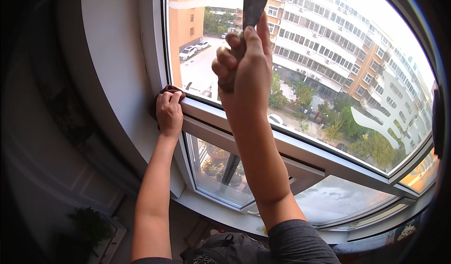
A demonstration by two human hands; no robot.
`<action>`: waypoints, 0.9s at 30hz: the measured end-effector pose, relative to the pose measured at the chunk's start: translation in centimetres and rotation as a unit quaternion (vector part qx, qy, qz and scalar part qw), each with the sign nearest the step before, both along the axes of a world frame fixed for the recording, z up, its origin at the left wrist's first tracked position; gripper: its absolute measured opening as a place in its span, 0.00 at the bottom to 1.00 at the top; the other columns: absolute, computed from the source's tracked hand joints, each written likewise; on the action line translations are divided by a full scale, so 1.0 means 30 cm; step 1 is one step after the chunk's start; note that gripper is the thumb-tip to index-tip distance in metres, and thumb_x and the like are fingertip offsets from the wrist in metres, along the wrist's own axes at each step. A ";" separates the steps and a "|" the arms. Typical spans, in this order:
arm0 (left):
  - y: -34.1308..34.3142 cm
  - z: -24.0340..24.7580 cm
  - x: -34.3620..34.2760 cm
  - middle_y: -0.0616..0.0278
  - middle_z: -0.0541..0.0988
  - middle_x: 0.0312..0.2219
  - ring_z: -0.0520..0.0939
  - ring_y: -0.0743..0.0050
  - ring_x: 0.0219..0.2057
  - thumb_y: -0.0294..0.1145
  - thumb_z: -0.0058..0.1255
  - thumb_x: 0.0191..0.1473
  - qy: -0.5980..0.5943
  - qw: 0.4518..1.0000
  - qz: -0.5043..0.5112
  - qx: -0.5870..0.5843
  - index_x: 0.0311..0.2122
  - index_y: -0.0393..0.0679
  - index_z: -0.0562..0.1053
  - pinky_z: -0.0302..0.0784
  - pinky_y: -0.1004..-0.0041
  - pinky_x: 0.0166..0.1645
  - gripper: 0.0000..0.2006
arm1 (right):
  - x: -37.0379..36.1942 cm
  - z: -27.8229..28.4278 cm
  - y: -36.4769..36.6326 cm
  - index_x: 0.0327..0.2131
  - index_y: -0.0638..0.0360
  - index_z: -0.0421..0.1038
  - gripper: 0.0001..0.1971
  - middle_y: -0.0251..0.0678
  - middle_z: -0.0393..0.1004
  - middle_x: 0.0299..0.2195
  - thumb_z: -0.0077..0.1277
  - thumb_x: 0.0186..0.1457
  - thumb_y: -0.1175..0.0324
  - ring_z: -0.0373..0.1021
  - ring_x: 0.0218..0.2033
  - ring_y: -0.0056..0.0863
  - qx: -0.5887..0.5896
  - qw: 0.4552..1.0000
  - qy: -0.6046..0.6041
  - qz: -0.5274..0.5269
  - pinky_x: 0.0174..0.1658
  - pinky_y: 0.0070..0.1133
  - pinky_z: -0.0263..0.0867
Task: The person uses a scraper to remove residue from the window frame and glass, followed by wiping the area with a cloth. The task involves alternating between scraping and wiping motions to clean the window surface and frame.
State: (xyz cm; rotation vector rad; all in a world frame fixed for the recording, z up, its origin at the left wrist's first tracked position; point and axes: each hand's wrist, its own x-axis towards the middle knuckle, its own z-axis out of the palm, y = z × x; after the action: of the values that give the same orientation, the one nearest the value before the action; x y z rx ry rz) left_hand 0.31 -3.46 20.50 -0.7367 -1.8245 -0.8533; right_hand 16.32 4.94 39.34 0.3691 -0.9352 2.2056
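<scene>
My right hand (251,66) is raised in front of the large upper window pane (300,109), its fingers wrapped round a scraper (255,9) with a wide dark blade pointing up. One finger lies stretched along the tool. Whether the blade touches the glass I cannot tell. Lower and to the left, my left hand (170,111) is closed on a dark reddish-brown cloth (174,91), pressed at the pane's lower left corner on the frame. Most of the cloth is hidden by that hand. A white strip (206,3) shows on the glass left of the scraper.
A pale window frame (277,135) runs across below the pane, with smaller panes (221,170) beneath it. White curved shapes (376,123) mark the glass at right. A wall (110,43) stands close at left. A leafy plant (89,224) is at the lower left.
</scene>
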 end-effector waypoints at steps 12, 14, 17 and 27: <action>-0.001 0.002 -0.006 0.60 0.69 0.28 0.73 0.58 0.36 0.17 0.49 0.46 0.000 1.000 0.010 -0.010 0.33 0.44 0.73 0.72 0.62 0.44 0.09 | 0.045 -0.090 0.028 0.63 0.35 0.49 0.25 0.28 0.60 0.25 0.36 0.64 0.68 0.53 0.17 0.14 0.000 1.000 -0.004 0.007 0.16 0.13 0.52; 0.003 -0.004 -0.006 0.60 0.70 0.28 0.73 0.58 0.36 0.17 0.50 0.46 -0.006 1.000 0.009 -0.002 0.33 0.44 0.73 0.72 0.62 0.44 0.09 | 0.032 -0.059 0.007 0.63 0.35 0.49 0.25 0.28 0.60 0.25 0.36 0.64 0.68 0.53 0.17 0.14 -0.010 1.000 0.003 0.010 0.16 0.13 0.52; -0.004 0.001 0.000 0.60 0.69 0.28 0.73 0.58 0.36 0.17 0.49 0.46 -0.011 1.000 0.008 -0.010 0.33 0.44 0.73 0.72 0.61 0.44 0.09 | 0.024 -0.029 -0.017 0.63 0.35 0.49 0.25 0.28 0.59 0.25 0.36 0.64 0.68 0.53 0.17 0.14 -0.020 1.000 0.001 0.007 0.16 0.13 0.51; -0.002 0.004 -0.005 0.60 0.69 0.29 0.73 0.58 0.37 0.16 0.50 0.44 -0.009 1.000 0.005 -0.019 0.33 0.44 0.73 0.73 0.63 0.46 0.10 | 0.018 -0.026 -0.007 0.64 0.36 0.47 0.25 0.28 0.60 0.25 0.35 0.65 0.68 0.53 0.16 0.14 -0.017 1.000 -0.002 0.002 0.17 0.14 0.53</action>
State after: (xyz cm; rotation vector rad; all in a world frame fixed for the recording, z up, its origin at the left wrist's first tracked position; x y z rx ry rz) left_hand 0.17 -3.53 20.64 -0.7467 -1.8634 -0.8231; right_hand 16.87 4.74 38.54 0.3498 -0.8988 2.2237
